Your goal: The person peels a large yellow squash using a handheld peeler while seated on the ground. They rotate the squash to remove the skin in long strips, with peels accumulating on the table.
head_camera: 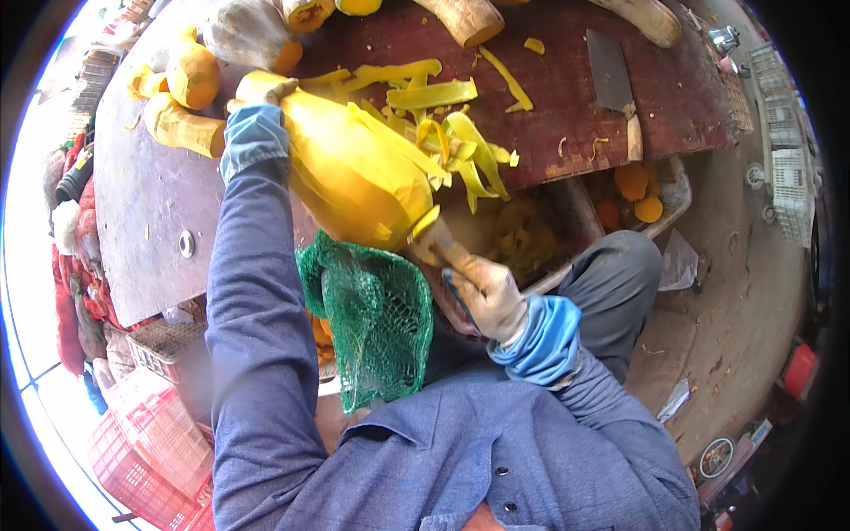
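A large, mostly peeled yellow pumpkin [352, 159] lies tilted across the near edge of the table, its lower end toward me. My left hand [260, 96], in a glove with a blue cuff, grips its far end. Gloved too, my right hand [491, 295] is closed around a hand tool [430, 244] at the pumpkin's near end. Blur and fingers hide most of that tool, and a piece of peel shows beside it. Long peel strips [465, 143] lie against the pumpkin's right side and on the wooden table [551, 79].
A cleaver [609, 73] rests at the table's right. Peeled pumpkin pieces [192, 76] and unpeeled squash [465, 23] lie along the far side. Green netting [378, 325] hangs before my lap. A crate of peelings [524, 232] and a bin of orange pieces [671, 199] stand below the edge.
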### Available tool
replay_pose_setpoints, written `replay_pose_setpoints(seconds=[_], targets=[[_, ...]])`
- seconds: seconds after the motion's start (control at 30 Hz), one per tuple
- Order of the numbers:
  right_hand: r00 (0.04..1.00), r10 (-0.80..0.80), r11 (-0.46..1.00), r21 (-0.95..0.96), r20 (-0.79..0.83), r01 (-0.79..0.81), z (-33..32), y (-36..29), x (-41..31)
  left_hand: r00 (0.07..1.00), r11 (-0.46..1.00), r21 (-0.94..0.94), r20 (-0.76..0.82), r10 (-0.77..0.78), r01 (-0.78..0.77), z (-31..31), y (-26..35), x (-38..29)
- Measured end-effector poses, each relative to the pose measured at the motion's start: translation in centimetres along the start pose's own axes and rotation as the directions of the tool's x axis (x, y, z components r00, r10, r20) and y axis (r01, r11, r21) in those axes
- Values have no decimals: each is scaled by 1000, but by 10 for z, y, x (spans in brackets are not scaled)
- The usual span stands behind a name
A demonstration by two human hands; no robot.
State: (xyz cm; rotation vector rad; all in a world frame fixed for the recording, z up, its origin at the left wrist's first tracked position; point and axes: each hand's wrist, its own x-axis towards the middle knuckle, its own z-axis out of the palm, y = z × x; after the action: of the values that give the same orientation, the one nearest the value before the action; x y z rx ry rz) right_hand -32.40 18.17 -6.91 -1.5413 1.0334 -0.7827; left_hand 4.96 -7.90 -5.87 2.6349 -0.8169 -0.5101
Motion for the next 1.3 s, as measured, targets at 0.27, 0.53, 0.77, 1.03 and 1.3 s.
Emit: replay_pose_setpoints(seconds=[0.27,0.53,0.77,1.03,1.3], targets=[[997,-11,966,-260,-75,-8,-2,24,-17,997,996,-45,-13,-76,75,8,-5,15],[993,-118,965,-233,29,122,-4,-23,45,998,997,-54,-1,-56,56,8,-10,16],[1000,-12,975,-222,-24,6,-9,31,-29,999,996,-74,-3,-41,41,13,-5,25],[993,-115,893,-437,10,108,2,-12,9,1000,996,-92,19,-4,6,11,-4,21],[971,-240,899,-381,-15,216,8,-28,15,1000,999,-46,26,-1,2,7,-1,26]])
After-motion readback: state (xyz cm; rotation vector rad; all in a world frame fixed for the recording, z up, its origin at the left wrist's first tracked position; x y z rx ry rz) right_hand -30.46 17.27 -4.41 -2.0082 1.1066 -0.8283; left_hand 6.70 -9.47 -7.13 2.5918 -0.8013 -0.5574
